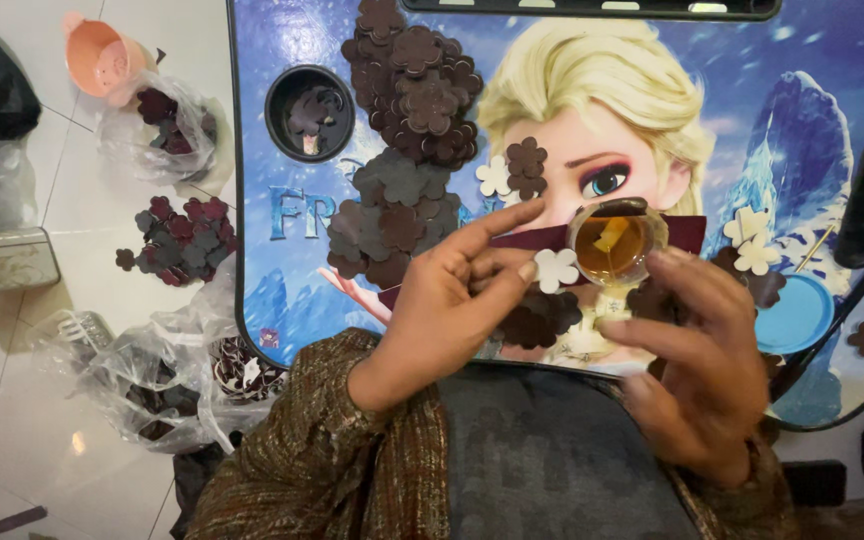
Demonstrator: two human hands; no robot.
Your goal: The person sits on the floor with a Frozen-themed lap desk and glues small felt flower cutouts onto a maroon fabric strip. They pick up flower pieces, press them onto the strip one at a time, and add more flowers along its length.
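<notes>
White floor tiles (62, 200) lie at nine o'clock of a small printed lap table (282, 270), where plastic bags (157, 375) keep spare brown cutouts together. On the table, a heap of brown flower cutouts (407, 130) sits at twelve o'clock, within easy reach. The right hand (697, 375) lifts a small round cup of amber liquid (615, 243), fingers closed around its rim to keep it level. The left hand (452, 295) pinches a white flower cutout (555, 269) just beside the cup, forefinger stretched out.
</notes>
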